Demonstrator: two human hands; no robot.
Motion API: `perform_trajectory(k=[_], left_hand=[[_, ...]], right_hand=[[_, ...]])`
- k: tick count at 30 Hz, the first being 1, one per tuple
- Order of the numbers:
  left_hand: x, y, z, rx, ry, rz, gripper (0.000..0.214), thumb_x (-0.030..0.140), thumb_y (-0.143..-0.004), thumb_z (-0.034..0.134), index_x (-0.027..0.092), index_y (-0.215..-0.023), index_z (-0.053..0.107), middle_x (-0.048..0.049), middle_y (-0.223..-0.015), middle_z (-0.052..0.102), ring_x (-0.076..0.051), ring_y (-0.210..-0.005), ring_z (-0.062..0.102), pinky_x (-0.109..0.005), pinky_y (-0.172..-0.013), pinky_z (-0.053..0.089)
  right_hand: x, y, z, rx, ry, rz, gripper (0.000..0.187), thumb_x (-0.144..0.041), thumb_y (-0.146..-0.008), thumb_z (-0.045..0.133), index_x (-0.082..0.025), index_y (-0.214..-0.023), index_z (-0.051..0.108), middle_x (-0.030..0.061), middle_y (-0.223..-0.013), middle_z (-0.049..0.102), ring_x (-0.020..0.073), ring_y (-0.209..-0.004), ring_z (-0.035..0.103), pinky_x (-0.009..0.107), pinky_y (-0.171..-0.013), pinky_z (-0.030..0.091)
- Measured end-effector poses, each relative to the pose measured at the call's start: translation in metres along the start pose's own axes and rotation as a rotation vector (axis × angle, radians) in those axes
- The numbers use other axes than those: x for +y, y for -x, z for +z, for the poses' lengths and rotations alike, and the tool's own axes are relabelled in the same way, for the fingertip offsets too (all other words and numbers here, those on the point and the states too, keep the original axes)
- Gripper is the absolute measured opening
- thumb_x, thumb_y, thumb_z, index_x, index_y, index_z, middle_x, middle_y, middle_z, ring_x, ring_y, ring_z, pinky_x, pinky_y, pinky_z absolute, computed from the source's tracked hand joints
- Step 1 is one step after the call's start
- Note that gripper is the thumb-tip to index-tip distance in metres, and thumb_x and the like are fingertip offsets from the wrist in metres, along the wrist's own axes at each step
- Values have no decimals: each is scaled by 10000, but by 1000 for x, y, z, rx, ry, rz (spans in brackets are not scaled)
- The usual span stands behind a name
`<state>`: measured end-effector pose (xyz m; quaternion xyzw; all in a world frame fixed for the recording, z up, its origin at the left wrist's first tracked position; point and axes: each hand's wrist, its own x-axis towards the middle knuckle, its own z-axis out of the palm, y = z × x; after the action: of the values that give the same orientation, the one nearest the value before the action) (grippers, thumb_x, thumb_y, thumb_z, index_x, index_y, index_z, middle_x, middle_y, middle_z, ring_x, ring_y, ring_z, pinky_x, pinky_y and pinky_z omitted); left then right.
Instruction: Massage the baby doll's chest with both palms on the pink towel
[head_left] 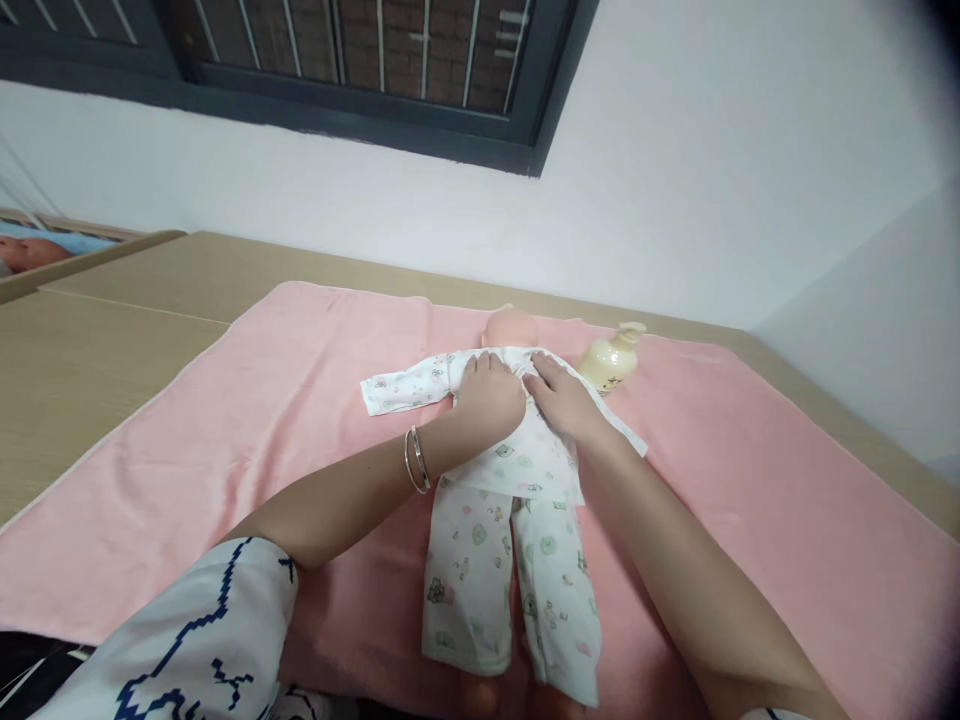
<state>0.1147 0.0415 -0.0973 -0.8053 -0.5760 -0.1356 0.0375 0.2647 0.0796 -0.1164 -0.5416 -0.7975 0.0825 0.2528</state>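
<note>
A baby doll [511, 328] lies stretched out with its bald head at the far end and its feet toward me. It wears a white printed pajama top [536, 470] and matching pants [471, 570]. My left hand [491, 402] rests on the upper part of the top, with its fingers curled into the cloth near the neckline and its thumb hidden. Beside it, my right hand [564, 398] lies on the other shoulder side, fingers extended and thumb apart. One sleeve [409, 385] stretches out to the left; the other is partly behind my right forearm.
Under the doll spreads a pink blanket [337, 350] on a wooden table [112, 350]. A cream pump bottle [611, 358] stands right of the doll's head. At far left, another doll [34, 253] lies in a wooden-edged tray. A wall and barred window [360, 50] rise behind.
</note>
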Motion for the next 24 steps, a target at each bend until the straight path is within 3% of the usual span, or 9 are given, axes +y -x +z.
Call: perform_trajectory(k=[4,10,13,18,24], left_hand=[[-9,-7,7,45,117,-55,363,263,-978,356,90,-1145,628,-188,-1252,610,-326,-1255,492,-509,-1081,359],[-21,-18,26,81,245,-134,459,330,-968,354,99,-1331,512,-179,-1407,527,-333,-1348,428,-515,-1129,336],[-19,-16,33,134,254,-149,484,345,-976,348,120,-1384,480,-152,-1482,478,-315,-1414,366,-517,-1191,258],[-18,-14,39,166,263,-151,486,358,-988,337,130,-1387,495,-143,-1507,461,-301,-1435,353,-516,-1206,246],[-18,-14,41,191,272,-162,499,376,-989,348,142,-1407,487,-129,-1497,481,-290,-1432,363,-503,-1200,264]], right_hand=[[-19,9,1,-14,98,72,545,-318,-976,297,-45,-1406,490,199,-1503,457,322,-1440,371,488,-1192,300],[-50,26,-19,-83,135,31,363,-219,-919,356,-167,-1128,649,153,-1233,671,316,-1206,589,459,-1051,448],[-39,19,-15,-61,39,41,379,-267,-945,342,-182,-1151,649,125,-1264,665,299,-1236,574,453,-1058,448],[-13,7,6,37,-102,76,555,-394,-978,351,-122,-1443,486,121,-1539,434,278,-1484,307,479,-1228,248],[-2,3,11,80,-159,53,567,-442,-968,398,-140,-1433,513,111,-1531,447,263,-1478,325,480,-1234,243]])
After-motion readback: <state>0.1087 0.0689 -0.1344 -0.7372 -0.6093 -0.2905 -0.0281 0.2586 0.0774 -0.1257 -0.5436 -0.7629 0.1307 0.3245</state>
